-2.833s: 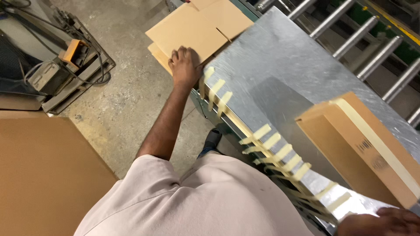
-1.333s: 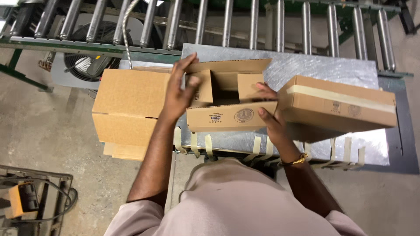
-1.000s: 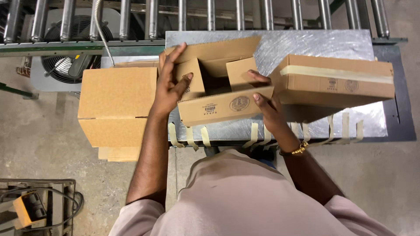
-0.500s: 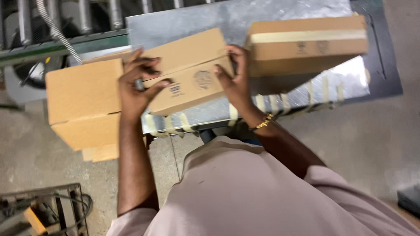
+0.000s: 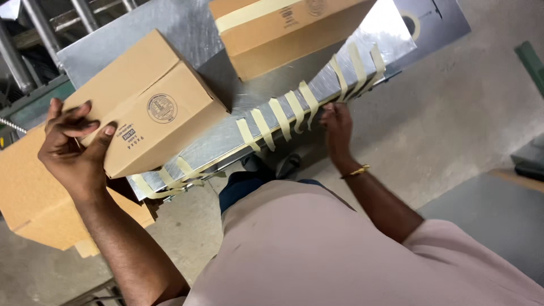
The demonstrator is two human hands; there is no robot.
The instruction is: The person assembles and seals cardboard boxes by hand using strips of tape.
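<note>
my left hand (image 5: pixel 73 148) grips the end of the folded cardboard box (image 5: pixel 148 107) on the counter (image 5: pixel 226 85); its long axis runs rightward toward my right hand (image 5: pixel 338 122), which pinches a tape strip (image 5: pixel 309 102) at the counter edge, farther from the box.

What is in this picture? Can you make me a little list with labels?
left hand: grips the end of a closed cardboard box
right hand: at the tape strips hanging along the metal table edge
taped box: sits further back on the table
bigger box: beside the table, lower down
floor: grey concrete
</note>
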